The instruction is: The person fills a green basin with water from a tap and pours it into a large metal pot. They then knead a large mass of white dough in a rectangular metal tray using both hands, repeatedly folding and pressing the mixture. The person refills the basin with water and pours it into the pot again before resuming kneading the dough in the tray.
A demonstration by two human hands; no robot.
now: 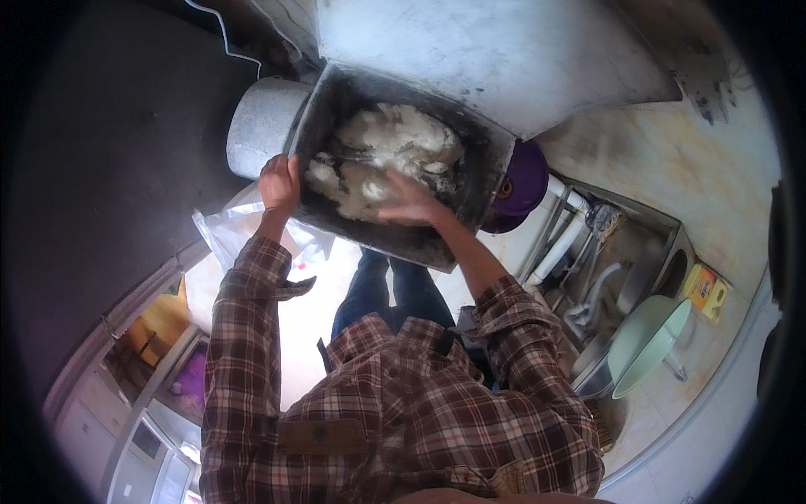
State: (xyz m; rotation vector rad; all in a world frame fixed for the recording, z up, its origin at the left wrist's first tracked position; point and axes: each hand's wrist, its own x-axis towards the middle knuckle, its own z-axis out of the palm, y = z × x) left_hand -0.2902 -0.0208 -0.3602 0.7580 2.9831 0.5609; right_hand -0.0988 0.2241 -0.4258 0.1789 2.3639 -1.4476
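Observation:
A square, dark-lined metal bin (472, 217) stands before me, its pale lid (497, 57) raised at the far side. Inside lie clumps of a whitish, powdery or doughy material (403, 138); exactly what it is I cannot tell. My left hand (280, 183) grips the bin's left rim, fingers curled over the edge. Over the near part of the clumps is my right hand (409, 200), slightly blurred, its fingers spread and nothing seen held in them. Whether its fingertips touch the material is unclear.
A round metal container (264, 129) stands left of the bin, with a clear plastic bag (233, 233) below it. Purple basins (526, 183) sit at the right. Farther right are white pipes (557, 249), a light green basin (648, 346) and a yellow bottle (705, 290).

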